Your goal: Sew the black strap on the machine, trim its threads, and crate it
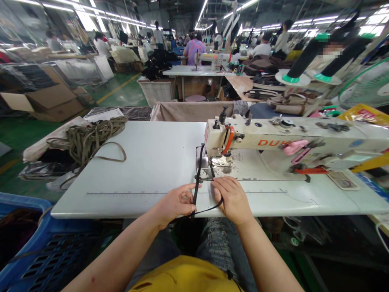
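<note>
A narrow black strap [199, 172] runs from the head of a white sewing machine [243, 136] toward me and loops below the table's front edge. My left hand [178, 202] is closed on it near that edge, thumb in front and index finger stretched out behind. Just right of it, my right hand [232, 198] has its fingers curled over another length of the strap, close to the needle plate [221, 161]. The ends of the strap are hard to make out at the presser foot. Both hands are in front of the machine on the white table [152, 162].
A pile of olive-brown straps [91, 138] lies at the table's left end, one loop reaching onto the top. At lower left stands a blue basket [45, 243]. Black thread cones [306, 56] and a fan [367, 87] rise at right. A fabric-lined bin [191, 111] sits behind the table.
</note>
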The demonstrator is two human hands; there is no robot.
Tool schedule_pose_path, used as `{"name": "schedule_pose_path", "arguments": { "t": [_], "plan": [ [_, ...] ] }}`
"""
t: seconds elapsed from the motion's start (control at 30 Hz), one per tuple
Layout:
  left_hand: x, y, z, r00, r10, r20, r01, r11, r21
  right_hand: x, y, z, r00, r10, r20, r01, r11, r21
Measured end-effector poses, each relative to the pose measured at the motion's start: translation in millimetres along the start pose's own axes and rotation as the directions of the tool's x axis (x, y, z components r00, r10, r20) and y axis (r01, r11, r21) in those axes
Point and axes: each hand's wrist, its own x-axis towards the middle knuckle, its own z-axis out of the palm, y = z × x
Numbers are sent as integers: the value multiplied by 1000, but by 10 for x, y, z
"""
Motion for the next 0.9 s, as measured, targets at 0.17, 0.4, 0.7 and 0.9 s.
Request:
{"name": "schedule_pose_path", "arguments": {
  "t": [0.17,0.4,0.7,0.9],
  "plan": [
    [-19,4,13,1000,0,1,0,1000,1,6,-7,-10,1000,-5,0,5,1000,-1],
    [-101,-30,-36,995,-28,99,16,993,114,-6,8,-1,1000,-5,3,5,1000,1],
    [-422,336,-220,996,-78,38,-6,369,929,7,-16,-22,1000,1,-16,-1,1000,10],
    [210,309,-123,914,357,-192,-18,510,860,14,-9,-21,1000,-10,-19,10,1000,18]
  ]
}}
